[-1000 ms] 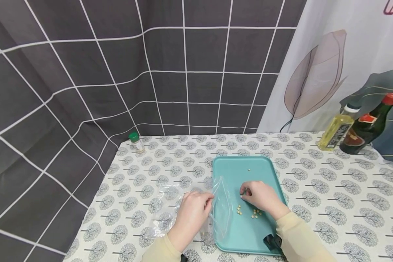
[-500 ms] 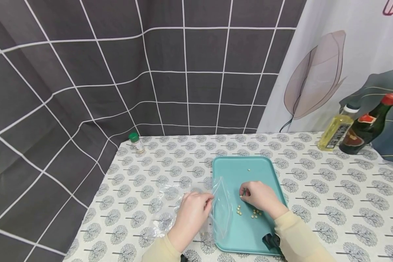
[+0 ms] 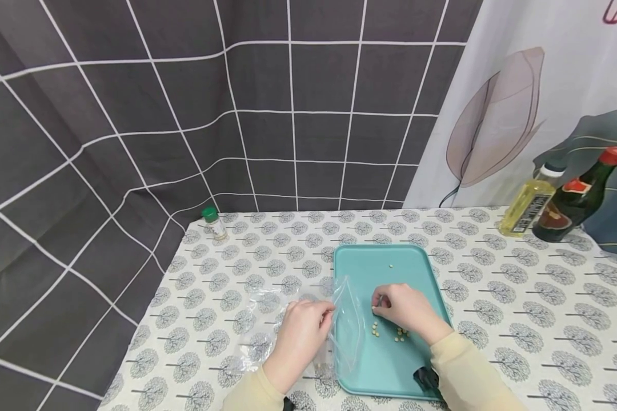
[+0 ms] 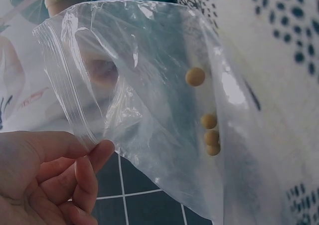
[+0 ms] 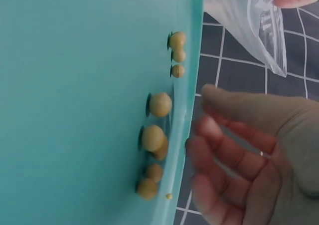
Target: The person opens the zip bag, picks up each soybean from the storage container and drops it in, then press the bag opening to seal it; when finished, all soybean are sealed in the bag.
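My left hand (image 3: pixel 302 331) pinches the upper edge of a clear zip bag (image 3: pixel 348 331), whose mouth leans over the tray's left side. In the left wrist view, several round soybeans (image 4: pixel 195 77) lie inside the bag (image 4: pixel 149 85). My right hand (image 3: pixel 406 308) hovers over the teal tray (image 3: pixel 380 371), thumb and forefinger curled together around what appears to be a soybean, mostly hidden at the fingertips. Beneath it, loose soybeans (image 3: pixel 401 334) sit in small groups, seen closely in the right wrist view with the right hand (image 5: pixel 249 145) beside them.
One lone soybean (image 3: pixel 391 266) lies near the tray's far end. A green-capped shaker (image 3: pixel 214 224) stands at the back left. An oil bottle (image 3: pixel 528 204) and a dark red-capped bottle (image 3: pixel 576 200) stand at the back right on the tree-print tablecloth (image 3: pixel 267 257).
My right hand has shifted slightly left, toward the bag's mouth. The left hand and the bag have barely moved.
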Demonstrator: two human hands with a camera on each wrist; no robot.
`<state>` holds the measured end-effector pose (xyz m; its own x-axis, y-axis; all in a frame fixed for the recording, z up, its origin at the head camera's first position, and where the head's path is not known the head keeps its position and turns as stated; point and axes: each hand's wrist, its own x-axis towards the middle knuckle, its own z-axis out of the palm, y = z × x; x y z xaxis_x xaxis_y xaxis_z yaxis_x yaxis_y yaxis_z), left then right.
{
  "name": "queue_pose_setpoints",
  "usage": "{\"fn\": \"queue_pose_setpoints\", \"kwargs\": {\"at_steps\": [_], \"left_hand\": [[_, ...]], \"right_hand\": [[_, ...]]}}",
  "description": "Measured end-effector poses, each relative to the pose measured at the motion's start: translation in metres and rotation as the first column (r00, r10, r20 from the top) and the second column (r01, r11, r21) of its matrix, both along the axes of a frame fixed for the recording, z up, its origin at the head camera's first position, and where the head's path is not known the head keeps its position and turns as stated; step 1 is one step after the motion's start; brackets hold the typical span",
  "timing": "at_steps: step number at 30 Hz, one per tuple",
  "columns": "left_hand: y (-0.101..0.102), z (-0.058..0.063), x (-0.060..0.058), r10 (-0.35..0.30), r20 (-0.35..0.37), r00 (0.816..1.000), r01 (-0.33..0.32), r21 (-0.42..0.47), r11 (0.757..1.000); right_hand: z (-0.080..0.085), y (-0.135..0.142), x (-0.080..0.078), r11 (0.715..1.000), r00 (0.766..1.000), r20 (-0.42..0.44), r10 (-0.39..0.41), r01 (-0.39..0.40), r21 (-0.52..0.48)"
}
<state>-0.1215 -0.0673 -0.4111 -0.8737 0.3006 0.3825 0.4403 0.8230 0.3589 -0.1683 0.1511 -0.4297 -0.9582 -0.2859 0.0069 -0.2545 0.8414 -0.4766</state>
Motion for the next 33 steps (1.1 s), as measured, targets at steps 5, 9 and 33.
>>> {"fn": "queue_pose_setpoints", "kwargs": {"at_steps": [5,9,33], "left_hand": [[0.0,0.0,-0.001,0.003,-0.004,1.0,-0.003,0.0,1.0],[0.001,0.0,-0.001,0.0,-0.015,1.0,0.0,-0.001,1.0],[0.0,0.0,-0.002,-0.004,-0.003,1.0,0.004,0.011,1.0]], "right_hand": [[0.008,-0.003,0.003,0.999,1.0,-0.016,0.022,-0.022,-0.028],[0.015,-0.005,0.007,0.999,0.999,-0.037,0.04,-0.041,-0.036],[0.025,-0.019,0.023,0.97,0.979,-0.082,0.188,-0.198,-0.142]]}}
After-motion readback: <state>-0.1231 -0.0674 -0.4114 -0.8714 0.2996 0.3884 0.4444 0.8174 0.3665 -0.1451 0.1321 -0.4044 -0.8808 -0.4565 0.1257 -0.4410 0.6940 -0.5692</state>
